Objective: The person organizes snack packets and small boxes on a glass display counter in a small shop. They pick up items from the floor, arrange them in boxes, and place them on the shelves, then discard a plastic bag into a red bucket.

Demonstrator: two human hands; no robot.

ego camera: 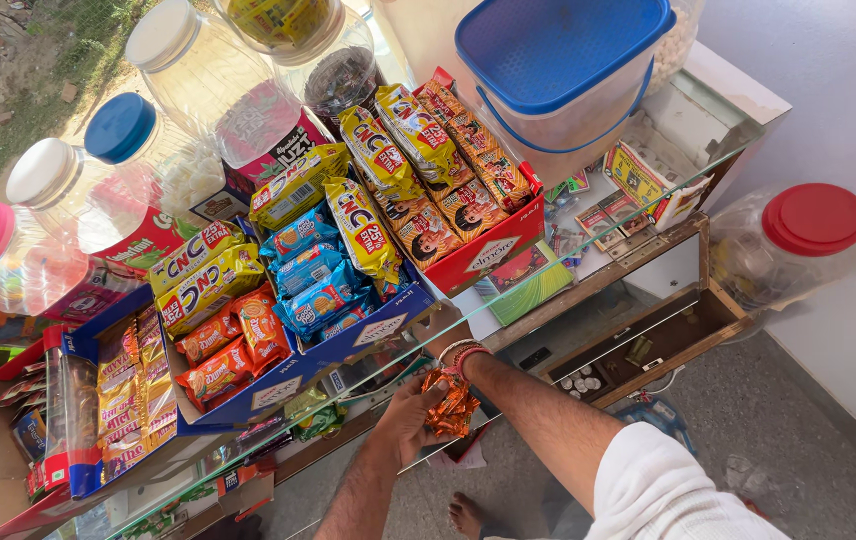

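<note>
Orange wrappers [451, 403] are bunched between your hands: left hand [403, 420] grips them, right hand [445, 360] looks mostly hidden, nothing yet shelved.

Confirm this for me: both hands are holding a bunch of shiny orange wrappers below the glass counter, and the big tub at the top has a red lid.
Not quite. In the head view, the tub at the top has a blue lid, not red. The rest holds: the left hand and right hand hold the shiny orange wrappers below the glass counter.
</note>
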